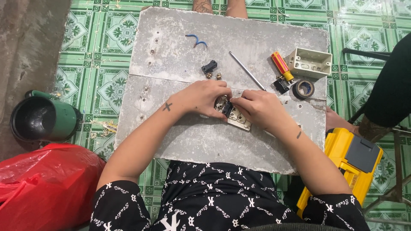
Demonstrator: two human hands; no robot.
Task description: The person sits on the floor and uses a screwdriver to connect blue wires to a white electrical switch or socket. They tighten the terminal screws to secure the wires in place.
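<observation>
- The left hand (204,97) and right hand (253,107) meet at the middle of the grey slab (180,137) that serves as a bench across the person's lap.
- Both hands are pressed together around a cream switch plate (238,120), which lies on the slab just under the fingers; a small black module (227,108) sits between the fingertips, and the right hand appears to pinch it while the left hand steadies the plate.
- Farther off lie a second black module (209,66), two small brass pieces (213,76), a bent blue wire (196,41) and a thin metal rod (247,70).
- To the far right are an orange-handled screwdriver (281,66), a cream wall box (310,62) and a roll of black tape (303,89).
- Risk, as I judge it: the module could go in crooked and jam or crack its clips if pushed hard, since fingers hide the seat.
- The brass pieces lie loose; a nudge of the wrist or a tilt of the slab could roll them onto the tiled floor (98,38).
- The slab shows a crack line across it, so heavy pressing could shift it.
</observation>
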